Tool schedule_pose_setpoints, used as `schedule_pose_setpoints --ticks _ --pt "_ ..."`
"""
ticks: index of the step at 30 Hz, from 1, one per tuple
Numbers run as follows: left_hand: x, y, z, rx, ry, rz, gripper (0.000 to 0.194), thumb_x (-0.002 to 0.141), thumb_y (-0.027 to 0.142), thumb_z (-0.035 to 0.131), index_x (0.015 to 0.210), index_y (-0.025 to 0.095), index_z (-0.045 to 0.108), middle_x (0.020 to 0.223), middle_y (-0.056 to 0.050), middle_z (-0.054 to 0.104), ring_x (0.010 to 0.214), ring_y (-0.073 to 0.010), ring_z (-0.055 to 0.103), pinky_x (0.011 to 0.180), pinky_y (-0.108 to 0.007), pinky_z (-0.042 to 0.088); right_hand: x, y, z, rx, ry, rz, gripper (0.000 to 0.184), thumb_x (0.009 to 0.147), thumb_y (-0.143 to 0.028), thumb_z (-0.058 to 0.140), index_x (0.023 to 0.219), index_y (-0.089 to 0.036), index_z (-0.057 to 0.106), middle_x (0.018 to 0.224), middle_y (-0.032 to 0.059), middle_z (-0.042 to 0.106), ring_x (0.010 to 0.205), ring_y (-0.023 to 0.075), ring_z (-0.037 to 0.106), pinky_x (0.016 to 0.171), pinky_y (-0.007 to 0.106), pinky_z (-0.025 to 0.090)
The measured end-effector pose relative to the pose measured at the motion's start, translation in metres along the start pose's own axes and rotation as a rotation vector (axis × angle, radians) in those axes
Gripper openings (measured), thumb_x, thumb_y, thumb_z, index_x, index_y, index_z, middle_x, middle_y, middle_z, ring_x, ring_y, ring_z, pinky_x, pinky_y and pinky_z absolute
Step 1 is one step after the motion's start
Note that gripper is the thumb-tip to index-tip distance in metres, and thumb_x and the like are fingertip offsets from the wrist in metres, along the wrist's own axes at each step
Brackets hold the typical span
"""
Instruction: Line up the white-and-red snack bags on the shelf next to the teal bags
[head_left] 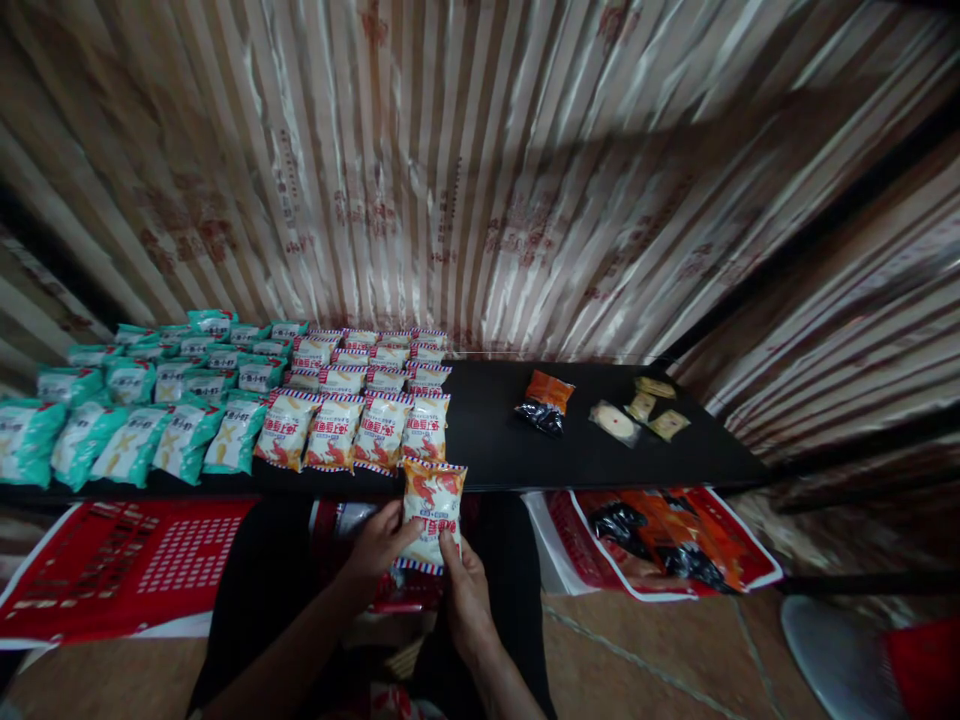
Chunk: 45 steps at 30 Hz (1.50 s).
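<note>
Both hands hold one small snack bag (433, 510), white and orange with striped ends and red print, over my lap at the table's front edge. Its left side is pinched by my left hand (384, 545). My right hand (465, 580) grips the lower right corner, thumb on the front. Just beyond it, matching white and orange snack bags (330, 430) stand in rows on the black table (487, 430). Left of these are rows of teal and white snack bags (131, 440).
An orange and black packet (546, 402) lies right of the rows. Farther right are a round pale wrapped item (615, 424) and several small wrapped pieces (669, 424). Below the table are a red bag (150, 565) and an open bag of orange packets (667, 540). A grey stool (832, 650) stands lower right.
</note>
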<state>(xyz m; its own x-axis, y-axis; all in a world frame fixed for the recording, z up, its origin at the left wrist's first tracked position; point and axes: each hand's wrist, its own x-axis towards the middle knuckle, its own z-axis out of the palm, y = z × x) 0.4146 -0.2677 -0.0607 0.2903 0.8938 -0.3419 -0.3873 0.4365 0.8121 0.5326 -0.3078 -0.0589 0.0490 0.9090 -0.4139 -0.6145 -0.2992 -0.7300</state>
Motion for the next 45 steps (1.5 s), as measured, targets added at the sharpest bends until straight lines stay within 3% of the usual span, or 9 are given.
schedule_pose_setpoints --ticks 7,16,21,24,27,29,32,38,45 --pt "0.0 0.005 -0.002 0.051 0.011 0.02 0.052 0.061 0.043 0.074 0.103 0.015 0.06 0.104 -0.01 0.068 0.096 -0.0272 0.062 0.083 -0.035 0.048 0.001 0.014 -0.004 -0.024 0.009 -0.018 0.043 0.071 -0.048 0.066 0.1 -0.016 0.066 0.087 0.0064 0.071 0.08 0.0219 0.065 0.068 0.03 0.05" --pt "0.001 0.006 -0.01 0.118 0.039 -0.019 0.051 0.059 0.044 0.075 0.099 0.015 0.061 0.099 -0.01 0.069 0.09 -0.0274 0.064 0.076 -0.034 0.049 0.003 0.006 -0.004 -0.185 0.04 -0.077 0.045 0.067 -0.048 0.069 0.099 -0.017 0.064 0.093 0.0079 0.07 0.086 0.0247 0.065 0.076 0.034 0.051" --pt "0.001 0.012 -0.012 0.159 0.036 -0.035 0.052 0.059 0.044 0.074 0.1 0.015 0.061 0.101 -0.01 0.069 0.09 -0.0274 0.064 0.075 -0.034 0.049 0.013 0.006 -0.014 -0.293 0.102 -0.173 0.075 0.059 -0.047 0.075 0.123 -0.017 0.048 0.11 0.0114 0.063 0.092 0.0245 0.062 0.076 0.034 0.052" --pt "0.001 0.015 -0.014 0.208 0.018 -0.033 0.049 0.062 0.043 0.073 0.1 0.015 0.063 0.096 -0.008 0.07 0.087 -0.0263 0.064 0.075 -0.033 0.048 0.014 0.003 -0.02 -0.561 0.195 -0.36 0.088 0.063 -0.044 0.073 0.136 -0.019 0.031 0.13 0.0145 0.048 0.107 0.0268 0.055 0.086 0.039 0.048" --pt "0.0 0.017 -0.015 0.271 -0.005 -0.04 0.046 0.063 0.043 0.072 0.098 0.015 0.064 0.094 -0.007 0.071 0.083 -0.0243 0.064 0.073 -0.032 0.048 0.012 -0.005 -0.025 -1.003 0.27 -0.666 0.088 0.068 -0.04 0.069 0.14 -0.019 0.023 0.142 0.0166 0.03 0.128 0.0309 0.032 0.103 0.049 0.031" --pt "-0.001 0.019 -0.015 0.304 -0.022 -0.047 0.046 0.064 0.043 0.071 0.099 0.015 0.064 0.097 -0.007 0.07 0.082 -0.0234 0.064 0.072 -0.031 0.047 0.011 -0.011 -0.027 -1.246 0.235 -0.824 0.086 0.072 -0.037 0.067 0.141 -0.02 0.02 0.146 0.0164 0.023 0.133 0.0317 0.021 0.105 0.053 0.025" --pt "-0.002 0.021 -0.016 0.36 -0.04 -0.048 0.045 0.065 0.043 0.07 0.099 0.013 0.064 0.097 -0.008 0.07 0.082 -0.0233 0.063 0.07 -0.03 0.047 0.009 -0.018 -0.027 -1.466 0.132 -0.923 0.082 0.075 -0.032 0.064 0.142 -0.025 0.017 0.148 0.0138 0.018 0.136 0.0324 0.015 0.103 0.054 0.026" --pt "-0.003 0.024 -0.02 0.424 -0.098 -0.06 0.041 0.067 0.043 0.068 0.095 0.013 0.064 0.091 -0.006 0.07 0.085 -0.0242 0.062 0.071 -0.029 0.046 0.009 -0.027 -0.024 -1.531 -0.002 -0.875 0.087 0.071 -0.024 0.068 0.142 -0.029 0.017 0.15 0.0113 0.016 0.136 0.0332 0.014 0.103 0.054 0.026" --pt "-0.005 0.032 -0.019 0.437 -0.166 -0.091 0.04 0.066 0.044 0.069 0.092 0.013 0.066 0.086 -0.006 0.071 0.077 -0.0224 0.063 0.066 -0.026 0.044 0.012 -0.026 -0.03 -1.282 -0.061 -0.567 0.094 0.066 -0.025 0.07 0.142 -0.026 0.016 0.138 0.0102 0.038 0.128 0.0259 0.035 0.104 0.043 0.032"
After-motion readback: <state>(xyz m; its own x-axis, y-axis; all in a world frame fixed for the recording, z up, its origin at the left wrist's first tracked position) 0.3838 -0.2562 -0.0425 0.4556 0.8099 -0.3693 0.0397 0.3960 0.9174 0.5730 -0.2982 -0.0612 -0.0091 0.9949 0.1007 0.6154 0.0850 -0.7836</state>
